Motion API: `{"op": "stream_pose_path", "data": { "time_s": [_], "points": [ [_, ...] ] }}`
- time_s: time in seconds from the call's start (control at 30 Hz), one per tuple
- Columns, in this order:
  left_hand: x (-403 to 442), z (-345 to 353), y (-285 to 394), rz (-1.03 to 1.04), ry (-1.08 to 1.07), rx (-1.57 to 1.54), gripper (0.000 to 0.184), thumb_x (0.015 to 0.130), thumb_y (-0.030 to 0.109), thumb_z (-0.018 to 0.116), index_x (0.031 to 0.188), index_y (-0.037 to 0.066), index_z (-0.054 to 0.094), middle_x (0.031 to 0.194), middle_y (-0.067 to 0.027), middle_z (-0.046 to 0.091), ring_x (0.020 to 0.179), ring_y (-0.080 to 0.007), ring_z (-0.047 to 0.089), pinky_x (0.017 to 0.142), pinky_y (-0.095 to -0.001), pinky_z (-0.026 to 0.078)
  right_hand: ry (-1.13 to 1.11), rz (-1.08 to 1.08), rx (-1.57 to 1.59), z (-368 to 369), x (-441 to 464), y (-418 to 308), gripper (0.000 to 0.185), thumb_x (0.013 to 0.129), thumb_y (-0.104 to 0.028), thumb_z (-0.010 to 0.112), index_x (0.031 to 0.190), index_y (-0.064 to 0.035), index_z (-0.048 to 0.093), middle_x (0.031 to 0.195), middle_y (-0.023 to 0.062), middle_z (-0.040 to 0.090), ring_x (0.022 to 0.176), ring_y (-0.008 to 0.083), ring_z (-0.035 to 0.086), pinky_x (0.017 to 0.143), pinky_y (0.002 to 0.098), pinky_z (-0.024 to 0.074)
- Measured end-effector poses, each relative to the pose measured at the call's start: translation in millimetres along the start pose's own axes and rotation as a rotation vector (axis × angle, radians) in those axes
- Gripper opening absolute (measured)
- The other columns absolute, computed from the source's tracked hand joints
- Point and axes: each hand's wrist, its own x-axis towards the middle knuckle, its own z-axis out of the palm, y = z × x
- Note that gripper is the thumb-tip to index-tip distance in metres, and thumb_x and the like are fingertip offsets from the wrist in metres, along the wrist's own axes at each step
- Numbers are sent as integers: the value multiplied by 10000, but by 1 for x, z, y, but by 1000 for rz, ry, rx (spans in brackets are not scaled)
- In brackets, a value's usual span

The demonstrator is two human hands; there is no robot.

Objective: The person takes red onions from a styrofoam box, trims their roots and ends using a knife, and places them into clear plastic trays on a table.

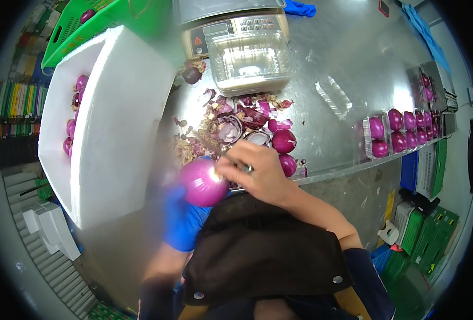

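Note:
My left hand (185,220), in a blue glove, holds a large peeled red onion (203,182) near the table's front edge. Bare, my right hand (253,169) grips a small knife (247,168), with its fingers against the onion's right side. The blade is blurred. Beyond both hands lies a pile of onion skins and cut pieces (241,120). Two whole red onions, one (284,141) behind the other (287,165), sit just right of my right hand.
A white foam box (116,128) with onions stands left, a green basket (105,26) behind it. Clear plastic trays (251,61) sit before a scale (236,28). Packed onions (399,141) line the table's right side. A dark onion (191,75) lies near the scale.

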Motion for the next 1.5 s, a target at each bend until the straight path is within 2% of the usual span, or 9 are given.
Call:
{"op": "stream_pose_path", "data": {
  "time_s": [0.17, 0.2, 0.3, 0.47, 0.7, 0.93, 1.13, 1.33, 1.5],
  "points": [
    [-5, 0, 1, 36, -66, 160, 916, 699, 280, 754, 1469, 3, 341, 1370, -200, 511, 1253, -366, 535, 1080, -514, 446, 1, 324, -172, -15, 11, 25, 300, 891, -311, 700, 893, -11, 683, 865, 184, 655, 641, 330, 599, 576, 432, 430],
    [-5, 3, 3, 123, -62, 378, 951, 677, 264, 775, 1479, 14, 332, 1363, -187, 513, 1241, -347, 543, 1076, -489, 449, -70, 306, -233, -21, 11, 19, 294, 897, -266, 690, 1073, -31, 678, 952, 204, 665, 783, 354, 650, 674, 414, 498],
    [-1, 13, 6, 363, -47, 935, 1037, 625, 205, 832, 1507, 52, 309, 1353, -160, 514, 1221, -300, 555, 1045, -425, 477, -38, -224, -164, -27, 13, 14, 450, 911, -234, 662, 1324, -77, 572, 1132, 221, 659, 1000, 363, 659, 834, 374, 524],
    [16, 24, -8, 532, -60, 1305, 1195, 585, 117, 883, 1560, 96, 193, 1385, -140, 467, 1244, -260, 525, 1029, -393, 483, -410, 240, 114, -23, 7, -15, 951, 731, -396, 841, 1475, -22, 382, 1378, 251, 545, 1232, 282, 578, 1014, 360, 451],
    [26, 41, -21, 610, -251, 1343, 1127, 687, 187, 819, 1582, 92, 141, 1520, -167, 378, 1263, -282, 507, 1074, -417, 412, -56, 380, 232, -87, -15, 9, 831, 682, -339, 864, 1364, -23, 509, 1206, 114, 651, 1118, 199, 614, 996, 357, 464],
    [-14, 37, 37, 596, -121, 1436, 944, 742, 369, 762, 1508, 7, 347, 1440, -165, 486, 1164, -239, 566, 944, -366, 462, 719, 541, -750, -228, -21, 96, 889, 638, -423, 863, 1382, -74, 521, 1167, 205, 679, 1067, 362, 670, 948, 415, 509],
    [-47, 59, 84, 868, 157, 1573, 938, 770, 507, 758, 1459, -26, 412, 1486, -164, 459, 1135, -246, 592, 918, -356, 469, 695, 603, -835, -251, -36, 147, 894, 686, -425, 845, 1415, -63, 476, 1281, 225, 614, 1167, 384, 606, 990, 429, 468],
    [-57, 66, 177, 1080, 229, 1353, 685, 804, 256, 687, 1400, -22, 498, 1345, -163, 579, 1036, -220, 613, 936, -359, 466, 761, 565, -720, -251, -46, 167, 892, 755, -379, 828, 1435, 33, 422, 1409, 250, 508, 1296, 357, 504, 1098, 387, 370],
    [-22, 25, 268, 1058, 149, 1235, 477, 853, 22, 636, 1326, 10, 576, 1259, -108, 644, 1080, -196, 638, 912, -317, 489, 867, 289, -638, -217, -44, 123, 344, 936, -193, 668, 1169, 57, 632, 1081, 173, 685, 996, 243, 638, 902, 349, 477]
  ]
}}
